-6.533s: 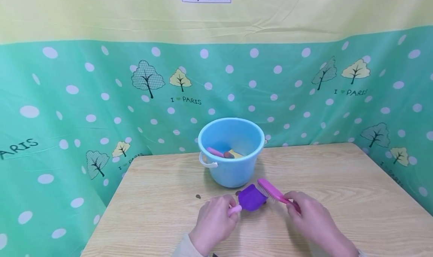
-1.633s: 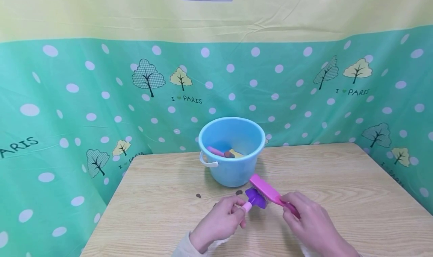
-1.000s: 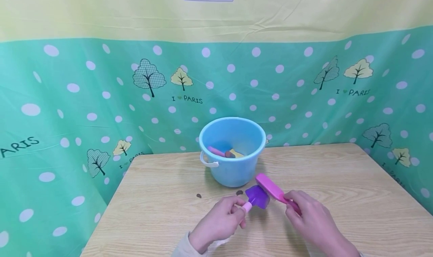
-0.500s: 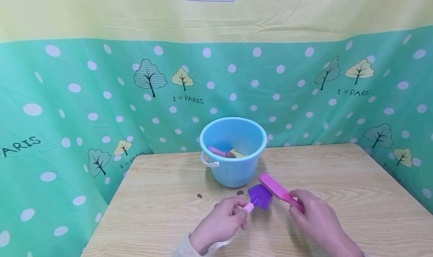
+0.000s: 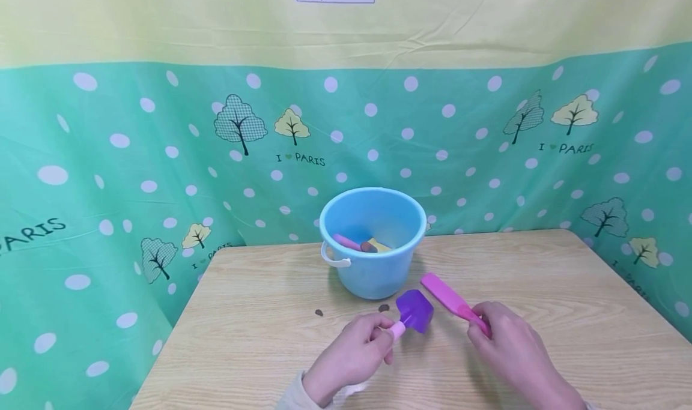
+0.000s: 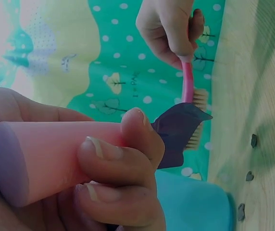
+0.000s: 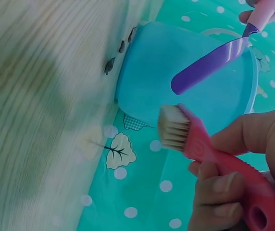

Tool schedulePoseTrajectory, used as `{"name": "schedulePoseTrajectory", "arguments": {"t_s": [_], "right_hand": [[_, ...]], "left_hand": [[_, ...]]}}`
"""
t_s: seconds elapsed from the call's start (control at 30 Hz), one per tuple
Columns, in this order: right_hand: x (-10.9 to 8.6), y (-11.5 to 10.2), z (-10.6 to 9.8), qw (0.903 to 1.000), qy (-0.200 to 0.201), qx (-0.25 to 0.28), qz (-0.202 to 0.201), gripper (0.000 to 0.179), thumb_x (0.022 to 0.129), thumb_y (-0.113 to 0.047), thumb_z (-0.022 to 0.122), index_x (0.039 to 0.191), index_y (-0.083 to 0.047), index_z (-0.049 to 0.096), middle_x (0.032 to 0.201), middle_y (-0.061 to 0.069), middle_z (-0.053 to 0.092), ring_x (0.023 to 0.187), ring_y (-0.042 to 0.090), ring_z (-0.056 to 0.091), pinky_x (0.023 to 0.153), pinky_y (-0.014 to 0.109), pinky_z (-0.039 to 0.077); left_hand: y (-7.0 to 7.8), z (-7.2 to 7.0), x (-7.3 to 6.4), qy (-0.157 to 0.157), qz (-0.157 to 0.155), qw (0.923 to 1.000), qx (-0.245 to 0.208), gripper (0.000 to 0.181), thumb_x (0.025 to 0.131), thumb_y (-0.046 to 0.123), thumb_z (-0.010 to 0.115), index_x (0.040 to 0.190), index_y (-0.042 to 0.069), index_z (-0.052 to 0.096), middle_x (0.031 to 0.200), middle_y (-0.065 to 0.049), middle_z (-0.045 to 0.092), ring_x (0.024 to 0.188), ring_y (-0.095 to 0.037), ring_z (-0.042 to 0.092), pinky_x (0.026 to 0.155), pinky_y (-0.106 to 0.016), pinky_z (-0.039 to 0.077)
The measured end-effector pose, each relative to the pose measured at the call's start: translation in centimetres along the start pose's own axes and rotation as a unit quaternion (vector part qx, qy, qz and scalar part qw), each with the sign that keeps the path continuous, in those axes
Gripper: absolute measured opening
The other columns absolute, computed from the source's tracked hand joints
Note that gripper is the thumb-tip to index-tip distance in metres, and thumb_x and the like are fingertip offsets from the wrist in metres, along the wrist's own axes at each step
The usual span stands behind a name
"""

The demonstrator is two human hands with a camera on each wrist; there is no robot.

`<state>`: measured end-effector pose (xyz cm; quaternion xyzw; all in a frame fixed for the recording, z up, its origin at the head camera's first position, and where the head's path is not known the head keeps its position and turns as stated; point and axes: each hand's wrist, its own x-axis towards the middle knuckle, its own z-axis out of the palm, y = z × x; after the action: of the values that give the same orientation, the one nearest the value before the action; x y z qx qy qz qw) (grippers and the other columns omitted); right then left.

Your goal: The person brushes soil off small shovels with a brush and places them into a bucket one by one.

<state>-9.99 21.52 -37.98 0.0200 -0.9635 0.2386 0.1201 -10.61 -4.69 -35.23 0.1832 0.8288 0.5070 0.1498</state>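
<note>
My left hand (image 5: 351, 353) grips the pink handle (image 6: 70, 154) of a toy shovel, whose purple blade (image 5: 415, 310) is held raised and tilted in front of the bucket. In my right hand (image 5: 510, 344) is a pink brush (image 5: 446, 295) with pale bristles (image 7: 172, 127), pinched by its handle. The brush head is just right of the blade, with a gap between them in the head view. Small dark stones (image 5: 384, 308) lie on the table below the tools; several show in a row in the left wrist view, one stone (image 6: 249, 176) in the middle.
A light blue bucket (image 5: 373, 275) stands behind the tools, its white handle (image 5: 336, 260) hanging at the left. Inside lie a pink stick-like piece (image 5: 346, 242), a brown lump and something yellow. A patterned curtain (image 5: 346, 134) hangs around the wooden table (image 5: 243, 338).
The brush was over the shovel blade earlier and has moved right, off it. The blade has turned. A dark bit seen beside the blade at first no longer shows there.
</note>
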Motion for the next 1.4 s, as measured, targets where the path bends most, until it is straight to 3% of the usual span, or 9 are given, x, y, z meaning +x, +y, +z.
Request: {"name": "schedulePoseTrajectory", "arguments": {"t_s": [0.17,0.5,0.7,0.87,1.1,1.4], "right_hand": [[0.1,0.3,-0.2,0.9999,-0.016,0.000,0.005,0.027,0.081,-0.009,0.062,0.107,0.000,0.062,0.072,-0.001,0.050,0.057,0.011,0.043,0.045,0.024,0.035],[-0.2,1.0,-0.1,0.9995,-0.009,-0.005,-0.031,0.028,0.084,-0.005,0.064,0.109,-0.005,0.052,0.067,-0.005,0.049,0.048,0.006,0.038,0.041,0.023,0.033],[0.0,1.1,-0.3,0.9998,-0.016,0.003,-0.013,0.033,0.085,-0.005,0.063,0.115,-0.005,0.050,0.072,-0.003,0.054,0.051,0.009,0.042,0.043,0.025,0.035],[0.2,1.1,-0.5,0.9999,-0.013,0.002,0.009,0.032,0.087,-0.008,0.059,0.117,-0.004,0.049,0.073,0.001,0.055,0.051,0.012,0.043,0.043,0.028,0.035],[0.3,1.4,-0.6,0.9998,0.006,0.005,0.016,0.025,0.093,-0.012,0.048,0.115,-0.003,0.052,0.070,0.000,0.051,0.051,0.013,0.040,0.042,0.028,0.031],[0.6,1.8,-0.5,0.9998,-0.007,-0.007,0.018,0.029,0.091,-0.010,0.047,0.117,0.001,0.053,0.070,0.001,0.052,0.050,0.013,0.041,0.041,0.029,0.032]], "left_hand": [[0.0,0.0,0.0,0.004,-0.002,1.0000,0.003,0.029,0.092,0.018,0.051,0.115,0.003,0.061,0.065,0.003,0.061,0.051,-0.010,0.042,0.050,-0.023,0.035],[0.1,-0.2,-0.1,0.019,0.017,0.9997,-0.003,0.029,0.088,0.014,0.055,0.116,0.005,0.061,0.067,0.005,0.061,0.048,-0.008,0.042,0.045,-0.022,0.034],[0.2,-0.3,-0.1,0.022,0.019,0.9995,-0.014,0.029,0.085,0.012,0.061,0.114,0.010,0.063,0.071,0.005,0.060,0.055,-0.008,0.050,0.048,-0.023,0.041],[0.3,-0.3,-0.2,0.047,0.046,0.9978,-0.003,0.031,0.083,0.012,0.065,0.114,0.013,0.064,0.075,0.005,0.058,0.061,-0.008,0.051,0.054,-0.024,0.044],[0.5,-0.4,-0.2,0.049,0.069,0.9959,-0.029,0.021,0.094,0.017,0.054,0.112,0.014,0.064,0.073,0.005,0.062,0.055,-0.007,0.048,0.049,-0.023,0.040],[0.7,-0.6,-0.4,0.061,0.087,0.9933,-0.045,0.028,0.091,0.007,0.050,0.115,0.012,0.064,0.076,0.000,0.064,0.059,-0.008,0.050,0.050,-0.022,0.040]]}}
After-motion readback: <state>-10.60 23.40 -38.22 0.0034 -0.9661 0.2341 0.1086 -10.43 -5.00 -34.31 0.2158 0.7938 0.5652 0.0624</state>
